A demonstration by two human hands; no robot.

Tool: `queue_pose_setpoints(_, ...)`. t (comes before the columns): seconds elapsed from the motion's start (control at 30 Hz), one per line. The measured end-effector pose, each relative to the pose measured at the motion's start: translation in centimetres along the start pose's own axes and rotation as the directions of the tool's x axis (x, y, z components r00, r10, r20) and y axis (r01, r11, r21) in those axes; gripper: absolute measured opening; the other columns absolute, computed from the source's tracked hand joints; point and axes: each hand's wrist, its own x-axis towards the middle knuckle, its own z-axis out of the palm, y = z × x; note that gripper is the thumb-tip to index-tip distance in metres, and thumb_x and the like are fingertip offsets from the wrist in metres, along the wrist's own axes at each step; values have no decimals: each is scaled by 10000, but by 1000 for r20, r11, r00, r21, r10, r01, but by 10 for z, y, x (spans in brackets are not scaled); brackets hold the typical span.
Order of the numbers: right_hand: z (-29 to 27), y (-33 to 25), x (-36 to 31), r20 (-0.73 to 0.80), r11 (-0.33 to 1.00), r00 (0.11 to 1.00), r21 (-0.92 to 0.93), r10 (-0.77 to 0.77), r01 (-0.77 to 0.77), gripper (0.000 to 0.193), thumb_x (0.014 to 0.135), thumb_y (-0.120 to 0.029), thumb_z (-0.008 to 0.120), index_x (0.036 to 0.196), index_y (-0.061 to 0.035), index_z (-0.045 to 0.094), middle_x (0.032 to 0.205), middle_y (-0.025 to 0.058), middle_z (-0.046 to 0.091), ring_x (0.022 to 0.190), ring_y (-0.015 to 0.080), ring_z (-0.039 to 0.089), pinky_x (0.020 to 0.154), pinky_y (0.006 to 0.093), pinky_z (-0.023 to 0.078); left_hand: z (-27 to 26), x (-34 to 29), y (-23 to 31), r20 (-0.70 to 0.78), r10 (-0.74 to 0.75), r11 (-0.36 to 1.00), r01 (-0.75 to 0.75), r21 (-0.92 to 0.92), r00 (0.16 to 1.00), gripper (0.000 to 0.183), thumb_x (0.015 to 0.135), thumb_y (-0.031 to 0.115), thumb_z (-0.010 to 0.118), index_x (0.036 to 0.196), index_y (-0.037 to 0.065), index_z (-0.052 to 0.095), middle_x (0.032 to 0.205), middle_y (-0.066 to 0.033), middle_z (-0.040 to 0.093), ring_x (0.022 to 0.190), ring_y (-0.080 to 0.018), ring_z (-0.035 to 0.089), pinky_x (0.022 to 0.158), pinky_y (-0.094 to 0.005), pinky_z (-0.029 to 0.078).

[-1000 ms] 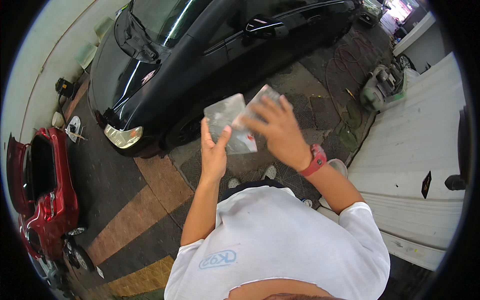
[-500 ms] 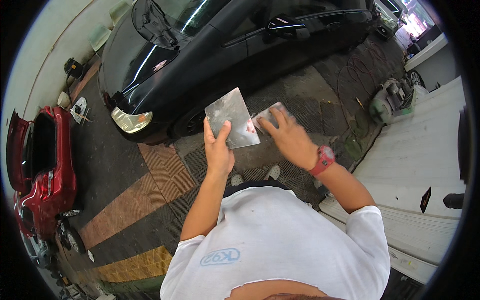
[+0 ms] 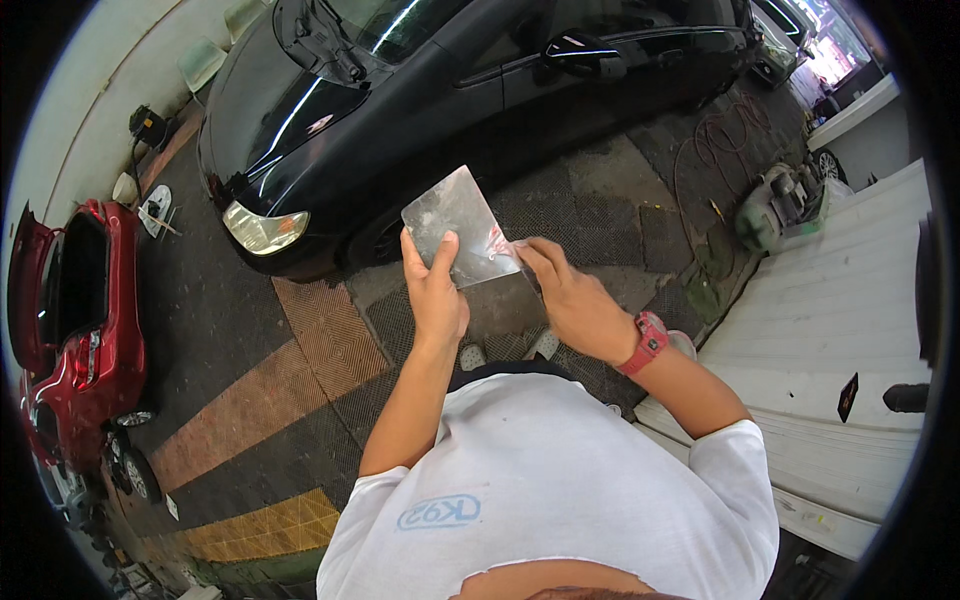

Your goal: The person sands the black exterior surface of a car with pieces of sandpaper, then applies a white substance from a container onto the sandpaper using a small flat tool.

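A flat grey rectangular plate (image 3: 440,210), smudged and with a reddish-pink streak of paste near its right edge, rests in my left hand (image 3: 437,290). The thumb lies on top and the fingers wrap underneath it. My right hand (image 3: 580,305), wearing a red watch on the wrist, pinches a thin flat spreader (image 3: 527,272), now turned nearly edge-on. The spreader's edge meets the plate at the pink streak. Most of the spreader is hidden by the fingers. Both hands are in front of my body, above the floor.
A black car (image 3: 420,130) stands just ahead, its headlight at the left. A red car (image 3: 95,330) with its rear open is at far left. On the right are a green compressor (image 3: 785,205), a coiled hose (image 3: 715,140) and a white panelled surface (image 3: 830,330).
My right hand has moved slightly down, and the spreader has turned from broadside to nearly edge-on against the plate. The plate has shifted a little up and left in view.
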Motion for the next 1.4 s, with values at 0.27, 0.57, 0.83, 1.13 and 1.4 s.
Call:
queue_pose_setpoints(0.27,-11,-6,13,-235,911,948,-399,-216,108,632,854,35,638,1431,-222,653,1472,141,565,1443,431,479,1174,687,369,-9,-9,6,261,80,856,-201,476,962,500,1046,142,682,1492,22,492,1321,-100,647,1209,-162,607,1068,-332,483)
queue_pose_setpoints(0.57,-9,-32,-11,-95,923,927,-174,-362,343,589,862,61,645,1334,-278,738,1552,82,536,1551,367,388,1246,718,262,-36,1,1,-13,164,972,-159,172,986,494,1069,134,641,1509,43,435,1355,-125,605,1206,-190,609,1044,-352,514)
queue_pose_setpoints(0.83,17,-3,6,-112,1000,994,9,-17,18,720,869,115,598,1537,-112,455,1543,248,472,1191,523,650,925,500,618,-25,-15,2,104,-116,993,117,-7,988,553,1050,90,651,1552,88,418,1380,-98,600,1227,-181,613,1045,-369,540)
queue_pose_setpoints(1.13,7,-18,-9,117,59,971,989,210,-132,586,971,45,576,1543,-45,485,1390,96,626,1327,205,598,1136,358,466,-24,-10,4,40,26,996,-29,80,999,529,1025,123,691,1507,76,480,1420,-102,591,1266,-234,610,1111,-403,483)
queue_pose_setpoints(1.4,16,33,-23,76,766,968,599,238,-235,595,988,-214,713,1501,23,528,1351,121,699,1177,169,667,1032,317,533,-6,-11,13,24,7,999,-8,52,1000,643,1056,135,674,1621,42,382,1518,-142,539,1381,-250,538,1182,-419,425)
